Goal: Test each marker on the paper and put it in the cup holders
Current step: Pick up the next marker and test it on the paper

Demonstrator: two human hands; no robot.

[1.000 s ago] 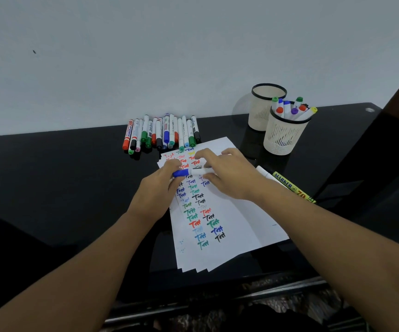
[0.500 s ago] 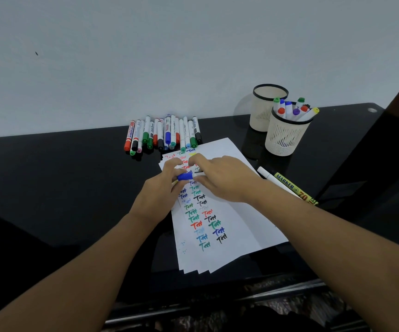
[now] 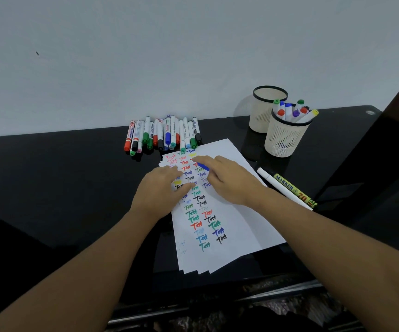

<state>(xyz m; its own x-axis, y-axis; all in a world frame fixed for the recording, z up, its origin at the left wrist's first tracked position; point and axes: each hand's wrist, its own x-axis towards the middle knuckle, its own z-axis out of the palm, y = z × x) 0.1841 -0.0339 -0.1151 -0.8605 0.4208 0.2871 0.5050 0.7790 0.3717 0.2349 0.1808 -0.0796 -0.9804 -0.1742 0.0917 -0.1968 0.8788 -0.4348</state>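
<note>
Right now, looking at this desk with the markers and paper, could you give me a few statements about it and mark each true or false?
1. The nearer cup holder has markers standing in it. True.
2. The farther cup holder is packed full of markers. False: no markers show above its rim.
3. A row of markers lies on the black table beyond the paper. True.
4. The paper is blank. False: it is covered with the word "Test" in many colours.
5. The right hand holds a blue marker over the paper. True.
6. The yellow-labelled marker sits left of the paper. False: it lies on the table to the right of it.
</note>
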